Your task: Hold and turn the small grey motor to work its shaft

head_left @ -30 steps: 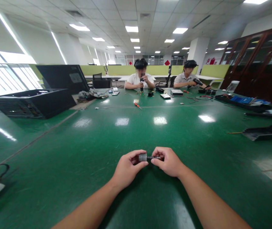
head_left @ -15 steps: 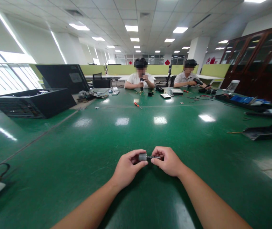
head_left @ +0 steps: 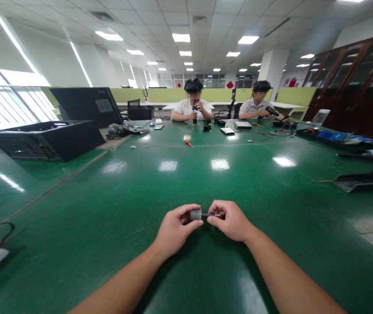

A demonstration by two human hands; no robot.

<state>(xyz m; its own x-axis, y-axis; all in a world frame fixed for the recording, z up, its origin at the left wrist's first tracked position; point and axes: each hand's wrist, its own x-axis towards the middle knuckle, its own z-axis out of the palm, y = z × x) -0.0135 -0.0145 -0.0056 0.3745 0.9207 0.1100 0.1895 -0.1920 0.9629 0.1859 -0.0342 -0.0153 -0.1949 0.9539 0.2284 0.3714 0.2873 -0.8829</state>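
Left hand (head_left: 172, 231) grips a grey cylinder (head_left: 196, 215), thumb on its near side and fingers curled round its far side. Right hand (head_left: 234, 221) pinches a dark shaft (head_left: 205, 215) in line with the cylinder's right end; whether the two are joined cannot be told, since the fingers cover part of the shaft. Over the past second almost nothing has changed: both grips and the narrow gap between the hands look the same, and only the view has shifted slightly. That suggests a steady two-handed hold, or a turn too small to see. Below the cylinder spreads the green tabletop (head_left: 186, 185). Well beyond the cylinder lies an orange-handled screwdriver (head_left: 188, 143); a black computer case (head_left: 45, 139) stands far to its left, and a black tray (head_left: 363, 181) well to its right.
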